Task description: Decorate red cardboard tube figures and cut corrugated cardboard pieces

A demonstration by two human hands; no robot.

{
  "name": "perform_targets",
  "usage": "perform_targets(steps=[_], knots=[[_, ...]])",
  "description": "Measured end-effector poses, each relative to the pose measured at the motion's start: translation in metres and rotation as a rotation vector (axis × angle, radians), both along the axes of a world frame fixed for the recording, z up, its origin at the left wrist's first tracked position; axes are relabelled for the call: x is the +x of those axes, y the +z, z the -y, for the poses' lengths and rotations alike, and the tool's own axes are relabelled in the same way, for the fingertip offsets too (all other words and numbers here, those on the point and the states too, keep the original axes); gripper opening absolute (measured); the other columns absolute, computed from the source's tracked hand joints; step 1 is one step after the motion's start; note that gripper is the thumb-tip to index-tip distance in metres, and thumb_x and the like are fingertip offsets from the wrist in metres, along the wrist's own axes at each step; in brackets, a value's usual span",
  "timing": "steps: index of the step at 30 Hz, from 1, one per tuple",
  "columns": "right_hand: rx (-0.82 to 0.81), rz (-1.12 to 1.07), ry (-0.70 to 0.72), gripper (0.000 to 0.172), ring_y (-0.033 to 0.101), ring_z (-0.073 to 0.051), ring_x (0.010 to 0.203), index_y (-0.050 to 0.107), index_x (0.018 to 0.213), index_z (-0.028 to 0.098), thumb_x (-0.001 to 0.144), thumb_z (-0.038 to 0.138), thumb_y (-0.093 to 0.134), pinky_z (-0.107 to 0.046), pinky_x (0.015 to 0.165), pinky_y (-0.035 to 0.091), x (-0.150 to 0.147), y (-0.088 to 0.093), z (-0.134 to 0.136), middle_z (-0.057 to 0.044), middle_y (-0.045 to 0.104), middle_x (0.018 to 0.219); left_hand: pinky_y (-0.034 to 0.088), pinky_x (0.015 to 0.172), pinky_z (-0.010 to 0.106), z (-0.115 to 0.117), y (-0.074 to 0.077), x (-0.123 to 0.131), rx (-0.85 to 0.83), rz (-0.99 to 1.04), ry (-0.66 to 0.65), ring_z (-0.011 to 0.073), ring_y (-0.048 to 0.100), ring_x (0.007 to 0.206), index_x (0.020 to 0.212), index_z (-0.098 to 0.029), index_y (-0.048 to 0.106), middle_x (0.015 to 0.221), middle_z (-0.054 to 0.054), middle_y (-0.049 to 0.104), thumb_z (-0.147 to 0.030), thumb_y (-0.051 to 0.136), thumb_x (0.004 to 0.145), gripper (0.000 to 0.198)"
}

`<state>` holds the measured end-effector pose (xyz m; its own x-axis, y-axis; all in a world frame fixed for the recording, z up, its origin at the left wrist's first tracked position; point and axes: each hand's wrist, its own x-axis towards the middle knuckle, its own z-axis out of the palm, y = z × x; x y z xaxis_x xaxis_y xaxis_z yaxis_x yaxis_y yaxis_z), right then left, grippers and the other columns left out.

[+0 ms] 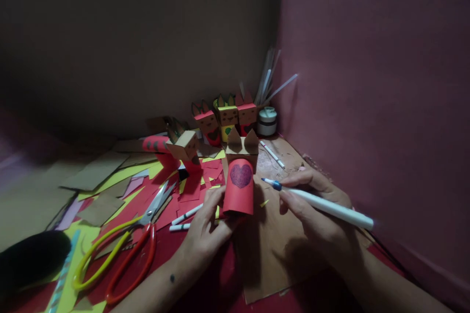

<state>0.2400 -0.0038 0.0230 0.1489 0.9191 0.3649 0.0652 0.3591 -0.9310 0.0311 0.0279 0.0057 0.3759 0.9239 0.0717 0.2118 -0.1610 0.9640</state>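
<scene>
My left hand (209,222) grips a paper figure (238,198) from its left side. The figure has a red rolled-paper body with a dark purple heart drawn on it and a cardboard head with two pointed ears. Between the thumb and fingers of my right hand (316,200) lies a white marker (330,206) with a blue collar. Its tip points left, a short way from the figure and not touching it. Beneath both, a sheet of brown cardboard (271,269) lies on the red surface.
Several finished-looking paper figures (228,120) stand at the back beside a white lidded jar (268,121). Scissors with yellow and red handles (143,225) lie at left, over red and yellow paper scraps (147,200). Another marker (271,154) rests near the pink wall (374,83).
</scene>
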Motion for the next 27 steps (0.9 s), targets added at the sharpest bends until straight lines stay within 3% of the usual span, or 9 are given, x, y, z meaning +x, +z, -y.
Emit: perform_targets(steps=[8, 18, 23, 27], knots=[[0.003, -0.129, 0.072, 0.006, 0.060, -0.011, 0.064, 0.066, 0.089, 0.024, 0.085, 0.027, 0.069, -0.023, 0.060, 0.046, 0.002, -0.014, -0.005, 0.004, 0.063, 0.072, 0.046, 0.094, 0.038, -0.001, -0.003, -0.002, -0.010, -0.004, -0.002, 0.0291, 0.054, 0.113, 0.133, -0.020, 0.048, 0.118, 0.011, 0.057, -0.046, 0.059, 0.086, 0.055], [-0.008, -0.197, 0.121, 0.009, 0.063, -0.014, 0.063, 0.066, 0.090, 0.023, 0.083, 0.027, 0.070, -0.025, 0.059, 0.050, 0.002, -0.015, -0.004, 0.002, 0.066, 0.071, 0.054, 0.089, 0.038, 0.004, 0.009, -0.007, -0.033, -0.059, 0.082, 0.0282, 0.054, 0.119, 0.128, -0.023, 0.049, 0.127, 0.011, 0.054, -0.037, 0.063, 0.083, 0.049], [0.000, -0.184, 0.088, 0.003, 0.063, -0.015, 0.063, 0.067, 0.088, 0.024, 0.086, 0.026, 0.066, -0.027, 0.061, 0.050, 0.008, -0.008, 0.010, 0.001, 0.067, 0.068, 0.052, 0.081, 0.038, 0.003, 0.018, -0.028, 0.072, -0.252, 0.302, 0.0264, 0.062, 0.101, 0.112, -0.020, 0.062, 0.110, 0.009, 0.066, -0.037, 0.061, 0.082, 0.034], [-0.004, -0.153, 0.094, 0.005, 0.062, -0.015, 0.063, 0.070, 0.084, 0.024, 0.085, 0.024, 0.065, -0.026, 0.058, 0.048, 0.009, -0.007, 0.019, 0.000, 0.067, 0.067, 0.051, 0.076, 0.035, 0.005, 0.019, -0.042, 0.023, -0.297, 0.321, 0.0238, 0.065, 0.085, 0.093, -0.019, 0.068, 0.092, 0.007, 0.072, -0.038, 0.064, 0.079, 0.024]])
